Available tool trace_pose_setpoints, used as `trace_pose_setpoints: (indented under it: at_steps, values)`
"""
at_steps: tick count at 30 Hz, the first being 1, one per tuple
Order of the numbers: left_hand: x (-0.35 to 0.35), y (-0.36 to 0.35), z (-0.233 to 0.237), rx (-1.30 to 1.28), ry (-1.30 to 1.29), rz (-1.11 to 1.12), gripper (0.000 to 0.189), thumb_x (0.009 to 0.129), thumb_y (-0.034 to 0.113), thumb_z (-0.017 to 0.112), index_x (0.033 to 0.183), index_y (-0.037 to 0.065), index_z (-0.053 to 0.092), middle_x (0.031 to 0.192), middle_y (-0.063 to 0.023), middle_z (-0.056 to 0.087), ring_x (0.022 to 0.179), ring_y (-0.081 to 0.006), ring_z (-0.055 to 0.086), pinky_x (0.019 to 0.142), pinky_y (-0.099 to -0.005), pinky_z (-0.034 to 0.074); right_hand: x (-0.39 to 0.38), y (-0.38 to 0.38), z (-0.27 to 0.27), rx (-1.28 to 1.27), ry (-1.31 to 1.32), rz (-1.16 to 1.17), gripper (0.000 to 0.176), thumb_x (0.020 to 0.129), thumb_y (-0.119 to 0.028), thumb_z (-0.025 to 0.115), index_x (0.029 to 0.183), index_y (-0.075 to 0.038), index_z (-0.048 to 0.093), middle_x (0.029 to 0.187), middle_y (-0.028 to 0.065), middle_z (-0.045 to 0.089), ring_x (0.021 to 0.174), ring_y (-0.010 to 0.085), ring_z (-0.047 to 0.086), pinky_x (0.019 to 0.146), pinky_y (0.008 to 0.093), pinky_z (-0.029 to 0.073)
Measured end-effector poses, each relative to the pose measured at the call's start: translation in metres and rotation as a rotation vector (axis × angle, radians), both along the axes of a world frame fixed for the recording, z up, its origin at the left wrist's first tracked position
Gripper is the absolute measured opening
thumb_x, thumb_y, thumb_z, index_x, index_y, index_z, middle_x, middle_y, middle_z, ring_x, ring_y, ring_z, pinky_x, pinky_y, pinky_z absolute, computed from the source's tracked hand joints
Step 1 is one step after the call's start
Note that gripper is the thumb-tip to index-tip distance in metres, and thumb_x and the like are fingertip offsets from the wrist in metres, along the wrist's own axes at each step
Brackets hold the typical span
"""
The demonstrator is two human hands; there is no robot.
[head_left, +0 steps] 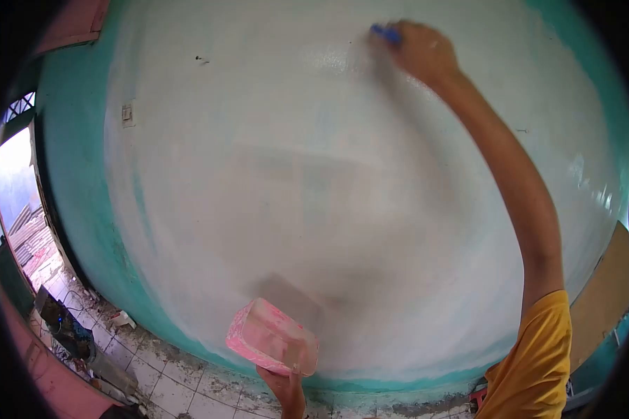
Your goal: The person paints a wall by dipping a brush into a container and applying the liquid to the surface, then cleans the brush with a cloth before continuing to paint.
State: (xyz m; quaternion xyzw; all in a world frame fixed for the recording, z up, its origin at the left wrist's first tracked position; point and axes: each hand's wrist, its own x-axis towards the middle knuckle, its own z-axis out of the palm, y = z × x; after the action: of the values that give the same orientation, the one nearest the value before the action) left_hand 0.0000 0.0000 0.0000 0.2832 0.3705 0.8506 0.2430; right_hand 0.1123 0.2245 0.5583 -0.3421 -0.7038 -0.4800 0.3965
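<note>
My right hand (423,52) is raised high against the wall, its fingers closed round a blue-handled tool (386,33). The tool's working end is blurred and hidden, so its exact kind does not show. Wet white paint glistens on the wall (279,209) just below and left of that hand. Low in the middle, my left hand (284,386) grips a pink plastic tub (241,334) from beneath. The tub is tilted, and whitish paint smears its walls.
Green paint (77,174) borders the white area. A light switch (128,114) and a nail (200,60) sit on the wall. Left are an open doorway (17,181) and dark clutter (66,325) on dirty floor tiles (175,394). A brown board (604,300) leans at right.
</note>
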Motion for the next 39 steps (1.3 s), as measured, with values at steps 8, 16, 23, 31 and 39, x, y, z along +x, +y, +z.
trace_pose_setpoints:
  at_steps: [8, 16, 23, 31, 39]
  values:
    - [0.039, 0.016, 0.0, -0.013, -0.079, -0.001, 0.081, 0.087, 0.022, 0.07, 0.145, 0.001, 0.017, 0.143, -0.0156, 0.034, 0.134, -0.0261, 0.035, 0.113, -0.0417, 0.029, -0.006, -0.002, -0.22, -0.159, -0.514, 0.329, 0.017, 0.076, -0.011, 0.063, 0.092, -0.011, 0.067, 0.085, 0.0077, 0.065, 0.081, 0.0247, 0.065, 0.067, 0.0388, 0.051]
    - [0.03, 0.021, 0.019, -0.022, 0.126, -0.124, 0.08, 0.087, 0.018, 0.067, 0.146, 0.001, 0.016, 0.143, -0.0151, 0.033, 0.134, -0.0252, 0.033, 0.113, -0.0407, 0.027, 0.035, -0.075, -0.346, -0.545, 0.186, 0.715, 0.031, 0.085, -0.014, 0.07, 0.114, -0.004, 0.066, 0.097, 0.0101, 0.07, 0.075, 0.0252, 0.067, 0.063, 0.0362, 0.052]
    - [0.056, 0.046, 0.045, 0.102, 0.193, -0.235, 0.089, 0.086, 0.02, 0.071, 0.148, -0.001, 0.012, 0.15, -0.0165, 0.026, 0.139, -0.0268, 0.029, 0.114, -0.0405, 0.025, 0.113, -0.139, -0.396, -1.148, 1.255, 0.997, 0.035, 0.092, -0.012, 0.067, 0.125, -0.001, 0.057, 0.09, 0.0067, 0.066, 0.073, 0.0089, 0.06, 0.063, 0.023, 0.051]
    - [0.137, 0.064, 0.063, 0.22, 0.258, -0.338, 0.092, 0.084, 0.02, 0.071, 0.15, 0.0, 0.01, 0.15, -0.0162, 0.027, 0.139, -0.0276, 0.029, 0.114, -0.0423, 0.024, 0.203, -0.195, -0.417, -1.082, 1.599, 1.012, 0.032, 0.088, -0.006, 0.07, 0.118, 0.002, 0.061, 0.096, 0.0079, 0.065, 0.082, 0.0133, 0.062, 0.07, 0.0263, 0.055]
    - [0.242, 0.034, 0.05, 0.214, 0.21, -0.369, 0.1, 0.082, 0.026, 0.074, 0.151, 0.0, 0.007, 0.149, -0.0159, 0.027, 0.137, -0.0286, 0.031, 0.114, -0.044, 0.024, 0.297, -0.237, -0.425, -0.969, 1.167, 0.702, 0.03, 0.081, 0.001, 0.076, 0.108, 0.007, 0.064, 0.094, 0.011, 0.07, 0.083, 0.0111, 0.064, 0.073, 0.0251, 0.053]
